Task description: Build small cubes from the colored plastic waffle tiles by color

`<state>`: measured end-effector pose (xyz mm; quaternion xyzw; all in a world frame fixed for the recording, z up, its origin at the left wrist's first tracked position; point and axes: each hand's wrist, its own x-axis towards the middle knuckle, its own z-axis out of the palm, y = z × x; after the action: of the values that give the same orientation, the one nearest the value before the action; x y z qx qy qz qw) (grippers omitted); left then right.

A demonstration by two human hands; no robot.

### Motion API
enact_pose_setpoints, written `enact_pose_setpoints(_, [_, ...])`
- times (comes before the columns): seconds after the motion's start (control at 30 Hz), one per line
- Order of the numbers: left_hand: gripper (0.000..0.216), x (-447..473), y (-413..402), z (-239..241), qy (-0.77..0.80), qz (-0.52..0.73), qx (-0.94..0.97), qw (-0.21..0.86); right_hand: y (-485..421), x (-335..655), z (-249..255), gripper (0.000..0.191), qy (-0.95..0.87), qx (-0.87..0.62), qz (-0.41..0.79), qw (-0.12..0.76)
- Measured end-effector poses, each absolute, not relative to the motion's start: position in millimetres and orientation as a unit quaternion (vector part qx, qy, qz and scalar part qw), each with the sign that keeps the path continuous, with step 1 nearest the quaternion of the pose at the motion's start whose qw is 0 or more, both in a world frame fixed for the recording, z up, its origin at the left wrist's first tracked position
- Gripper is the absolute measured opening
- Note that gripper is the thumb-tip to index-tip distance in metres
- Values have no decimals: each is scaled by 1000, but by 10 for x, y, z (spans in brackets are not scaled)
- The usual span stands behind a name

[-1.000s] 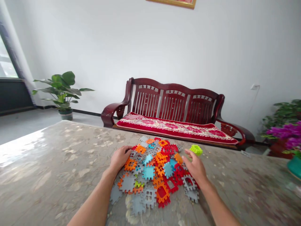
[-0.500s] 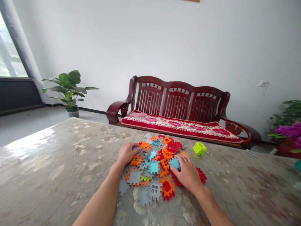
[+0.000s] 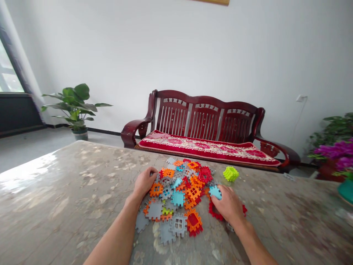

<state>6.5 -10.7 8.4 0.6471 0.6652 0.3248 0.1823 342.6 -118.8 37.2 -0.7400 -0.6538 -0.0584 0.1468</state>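
A heap of toothed plastic tiles in grey, orange, red and blue lies on the table, with a grey tile [image 3: 154, 210] on its near left side. My right hand [image 3: 228, 203], at the heap's right side, pinches a light blue tile [image 3: 214, 191] between thumb and fingers. Partly under that hand are red toothed tiles [image 3: 214, 212]. My left hand [image 3: 144, 183] rests at the heap's left edge with its fingers curled, close to an orange window tile [image 3: 156, 189]. Whatever its fingertips may hold is hidden. Another light blue tile [image 3: 178, 198] lies flat mid-heap.
A yellow-green toothed cube [image 3: 231, 173] stands right of the heap on the patterned table [image 3: 91, 191]. Behind the table is a dark red wooden bench [image 3: 205, 121] with a red floral cover. Purple flowers [image 3: 335, 156] stand at the right, and a potted plant [image 3: 75, 106] at the left.
My right hand has drawn the light blue tile rightward, away from the heap, and red tiles beside it have shifted right. My left hand's fingers have curled in. The whole view has swung slightly.
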Motion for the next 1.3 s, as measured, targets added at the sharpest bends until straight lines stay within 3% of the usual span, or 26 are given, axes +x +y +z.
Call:
enact_pose_setpoints(0.13, [20, 66, -101, 84, 673, 366, 621, 169, -1202, 3445, 436, 15, -636, -756, -58, 144])
enact_pose_setpoints(0.37, [27, 52, -59, 47, 665, 389, 611, 182, -1183, 3359, 525, 54, -682, -706, -67, 176])
enact_pose_setpoints(0.57, [28, 49, -69, 40, 662, 375, 622, 185, -1021, 2925, 533, 78, -818, -565, 3, 112])
enact_pose_setpoints(0.73, [30, 37, -66, 35, 660, 370, 626, 189, -911, 2810, 560, 58, -830, -549, 19, 93])
enact_pose_setpoints(0.97, [29, 47, -70, 54, 659, 365, 628, 194, -949, 3061, 527, 31, -767, -620, -46, 160])
enact_pose_setpoints(1.3, [33, 67, -103, 89, 663, 384, 615, 186, -1023, 3356, 296, 36, -672, -687, -83, 264])
